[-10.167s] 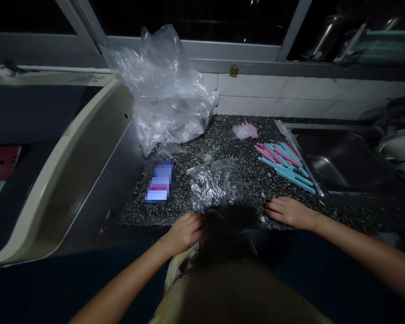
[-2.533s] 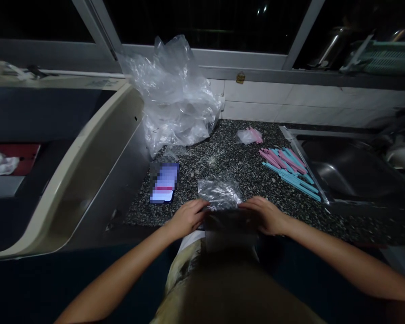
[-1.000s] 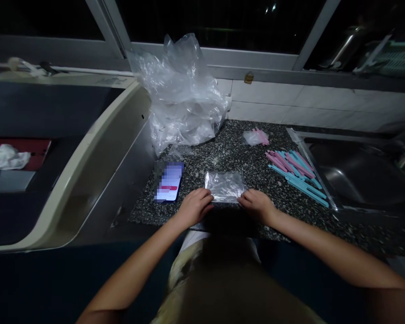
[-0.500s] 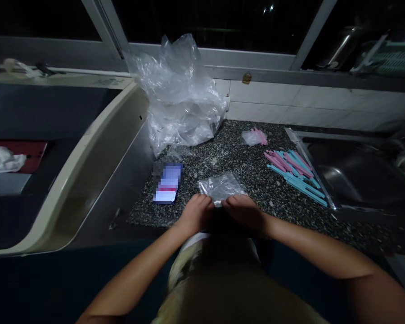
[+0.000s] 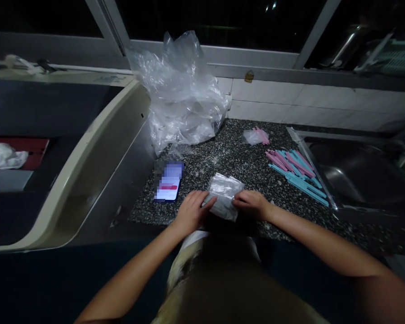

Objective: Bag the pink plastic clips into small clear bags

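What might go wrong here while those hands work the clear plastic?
The clear plastic looks thin and creased; it might slip or crumple between the left hand and right hand. The phone lies near the left hand, so a careless move might nudge it. Loose pink and blue sticks lie beside the sink; a stray sweep could knock some in.

The counter [image 5: 249, 166] bears sticks [image 5: 293, 168], a phone [image 5: 169, 181] near its left edge, a large bag [image 5: 185, 101] at the back and a packet [image 5: 224, 193] toward the front.

Phone screen [image 5: 170, 180]: blurry squares, no words to read.
Grey mark [image 5: 110, 78] on cream rim [image 5: 70, 77]: too faint to read.
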Motion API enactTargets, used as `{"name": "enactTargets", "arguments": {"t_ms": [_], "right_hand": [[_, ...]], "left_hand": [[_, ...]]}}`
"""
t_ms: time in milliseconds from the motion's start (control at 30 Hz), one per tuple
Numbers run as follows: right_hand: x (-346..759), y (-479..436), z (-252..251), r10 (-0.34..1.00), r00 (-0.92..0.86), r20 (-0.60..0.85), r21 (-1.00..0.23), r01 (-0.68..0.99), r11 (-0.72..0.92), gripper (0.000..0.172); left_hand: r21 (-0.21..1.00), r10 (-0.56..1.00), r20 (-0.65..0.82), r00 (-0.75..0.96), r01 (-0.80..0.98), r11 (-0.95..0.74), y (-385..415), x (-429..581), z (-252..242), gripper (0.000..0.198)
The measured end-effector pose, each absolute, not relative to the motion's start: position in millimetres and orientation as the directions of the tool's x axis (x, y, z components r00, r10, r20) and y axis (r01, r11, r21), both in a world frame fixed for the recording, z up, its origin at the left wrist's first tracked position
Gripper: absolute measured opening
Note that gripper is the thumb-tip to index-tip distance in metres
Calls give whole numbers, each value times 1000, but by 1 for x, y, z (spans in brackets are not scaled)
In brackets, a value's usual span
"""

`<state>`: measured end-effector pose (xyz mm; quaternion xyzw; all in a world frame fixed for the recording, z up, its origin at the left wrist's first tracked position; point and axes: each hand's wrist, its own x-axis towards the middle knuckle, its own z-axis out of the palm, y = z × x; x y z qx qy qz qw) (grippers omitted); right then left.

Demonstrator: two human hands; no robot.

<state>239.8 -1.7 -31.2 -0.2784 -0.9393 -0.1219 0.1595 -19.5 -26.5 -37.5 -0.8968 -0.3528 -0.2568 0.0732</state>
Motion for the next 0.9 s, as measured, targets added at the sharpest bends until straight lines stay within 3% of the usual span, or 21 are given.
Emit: {"name": "enactTargets", "arguments": {"t_ms": [133, 267, 433, 533, 633, 767, 900], "right_hand": [[246, -3, -31, 461, -795, 395, 175, 558, 811, 20], [251, -10, -32, 520, -752, 405, 172, 621, 765, 18], [254, -14, -32, 689, -624, 369, -140, 695, 705, 15], [252, -11, -29, 818, -503, 281, -314, 757, 573, 24], [246, -6, -19, 935, -347, 69, -399, 850, 344, 32], [237, 1, -3, 976, -117, -182, -333, 942, 51, 29], [232, 7, 3, 971, -51, -235, -250, 968, -10, 26]], "left_hand": [[131, 595, 374, 712, 594, -794, -6, -15, -30, 25], [336, 575, 282, 768, 482, -809, 3, -5, -18, 18], [634, 827, 142, 544, 592, -498, 8, 9, -13, 11], [669, 915, 51, 399, 667, -328, 15, 17, -14, 15], [665, 945, 21, 327, 701, -258, 21, 24, -13, 12], [651, 964, 5, 267, 731, -205, 28, 31, -13, 13], [656, 973, 48, 227, 727, -202, 31, 33, -13, 39]]}}
